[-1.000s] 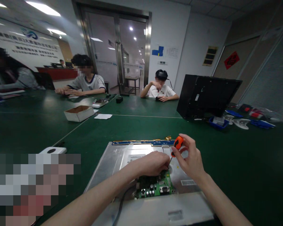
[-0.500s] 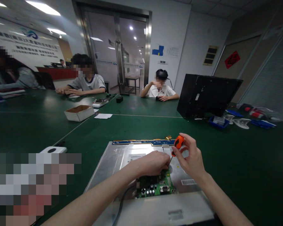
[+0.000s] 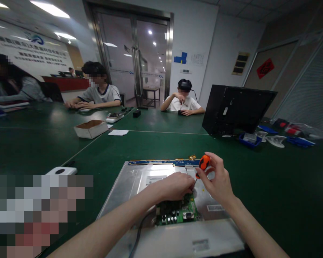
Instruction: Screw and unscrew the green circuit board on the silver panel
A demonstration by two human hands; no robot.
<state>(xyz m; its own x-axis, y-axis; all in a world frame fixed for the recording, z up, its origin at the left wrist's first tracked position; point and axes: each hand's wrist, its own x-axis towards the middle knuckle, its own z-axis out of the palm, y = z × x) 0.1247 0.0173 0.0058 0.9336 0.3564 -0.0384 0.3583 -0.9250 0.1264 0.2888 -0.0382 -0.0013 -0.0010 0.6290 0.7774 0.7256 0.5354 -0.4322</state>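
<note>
My right hand point(image 3: 218, 177) grips the orange and black handle of a screwdriver point(image 3: 204, 162), its thin shaft slanting down to the left. My left hand point(image 3: 179, 186) is closed beside the lower end of that shaft, its fingertips low over the far edge of a green circuit board point(image 3: 177, 211). What those fingers pinch is hidden, and so is the screwdriver's tip. The board sits on the silver metal back of a display panel point(image 3: 115, 199), which has a narrow blue circuit strip point(image 3: 161, 162) along its far edge. A dark cable point(image 3: 139, 233) runs from the board's left side.
Beyond the panel stand a white open box point(image 3: 90, 130) and a black monitor point(image 3: 239, 109), with a blue tray point(image 3: 249, 139) near the monitor. A white device point(image 3: 61, 171) lies at left. Other people point(image 3: 97, 89) sit around the green table point(image 3: 156, 145).
</note>
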